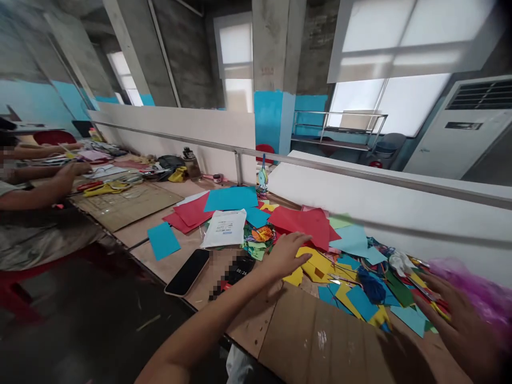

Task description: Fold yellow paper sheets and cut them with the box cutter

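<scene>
My left hand (288, 257) reaches over the pile with its fingers spread and nothing in them. Red paper (306, 224) lies just beyond it, and yellow paper (318, 264) is beside its fingertips. On the right, my right hand (460, 314) is held open above coloured scraps, near a yellow-handled tool (442, 310) partly hidden behind the fingers. Between the hands lie a dark blue bundle of yarn (372, 285), blue paper pieces (360, 301) and small scissors (344, 280). Past the right hand is crumpled pink-purple plastic (466, 282).
A cardboard sheet (320, 336) covers the near table edge. Left of my arm are a phone (188, 272), a second phone-like screen (241, 269) and a white packet (224, 228). A metal rail (312, 162) runs behind. Another person's arm (40, 189) is at far left.
</scene>
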`<move>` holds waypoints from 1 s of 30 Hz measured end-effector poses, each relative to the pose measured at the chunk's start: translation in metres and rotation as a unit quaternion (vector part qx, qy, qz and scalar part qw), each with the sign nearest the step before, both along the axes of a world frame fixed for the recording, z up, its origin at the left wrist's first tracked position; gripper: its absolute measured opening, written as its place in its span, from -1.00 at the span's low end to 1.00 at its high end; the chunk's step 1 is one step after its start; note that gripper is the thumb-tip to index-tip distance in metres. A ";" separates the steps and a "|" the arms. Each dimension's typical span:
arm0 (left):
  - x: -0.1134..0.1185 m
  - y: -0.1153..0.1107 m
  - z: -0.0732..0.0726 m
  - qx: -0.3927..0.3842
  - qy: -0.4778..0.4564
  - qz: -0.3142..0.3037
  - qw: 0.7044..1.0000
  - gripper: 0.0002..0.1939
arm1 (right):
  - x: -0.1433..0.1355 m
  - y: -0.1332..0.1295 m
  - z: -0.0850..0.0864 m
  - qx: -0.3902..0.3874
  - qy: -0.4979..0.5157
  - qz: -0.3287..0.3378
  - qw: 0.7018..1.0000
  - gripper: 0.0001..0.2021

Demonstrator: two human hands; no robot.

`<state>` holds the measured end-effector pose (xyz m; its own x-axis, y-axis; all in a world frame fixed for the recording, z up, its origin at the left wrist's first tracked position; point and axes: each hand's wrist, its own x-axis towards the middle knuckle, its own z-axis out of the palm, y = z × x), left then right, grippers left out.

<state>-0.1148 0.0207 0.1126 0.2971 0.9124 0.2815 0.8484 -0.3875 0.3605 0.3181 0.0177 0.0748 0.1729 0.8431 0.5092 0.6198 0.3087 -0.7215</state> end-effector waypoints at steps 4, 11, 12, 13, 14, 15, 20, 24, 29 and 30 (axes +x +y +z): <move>0.002 0.048 -0.005 -0.026 0.024 0.038 0.999 -0.39 | -0.020 0.049 -0.011 -0.008 -0.145 0.047 0.988 -0.35; -0.008 0.104 -0.016 -0.058 0.071 0.076 0.993 -0.37 | -0.054 0.102 -0.032 -0.054 -0.188 0.053 0.979 -0.49; -0.009 0.112 -0.017 -0.058 0.075 0.074 0.993 -0.38 | -0.060 0.107 -0.030 -0.048 -0.191 0.053 0.979 -0.51; -0.011 0.120 -0.019 -0.057 0.079 0.071 0.993 -0.38 | -0.066 0.113 -0.026 -0.039 -0.193 0.054 0.979 -0.53; -0.011 0.130 -0.020 -0.054 0.082 0.066 0.993 -0.38 | -0.072 0.122 -0.019 -0.028 -0.195 0.055 0.979 -0.55; -0.011 0.141 -0.022 -0.050 0.083 0.060 0.993 -0.38 | -0.078 0.133 -0.011 -0.014 -0.196 0.054 0.979 -0.57; -0.002 0.210 -0.014 -0.004 0.072 0.015 0.997 -0.43 | -0.102 0.212 0.059 0.066 -0.188 0.025 0.980 -0.62; 0.008 0.262 0.034 0.111 0.021 0.002 0.994 -0.48 | -0.114 0.281 0.126 0.086 -0.190 0.002 0.978 -0.63; 0.005 0.318 0.109 0.219 -0.017 0.027 0.975 -0.55 | -0.105 0.363 0.192 0.020 -0.212 -0.036 0.976 -0.60; 0.002 0.329 0.119 0.220 -0.017 0.038 0.975 -0.56 | -0.099 0.380 0.202 -0.005 -0.220 -0.046 0.974 -0.59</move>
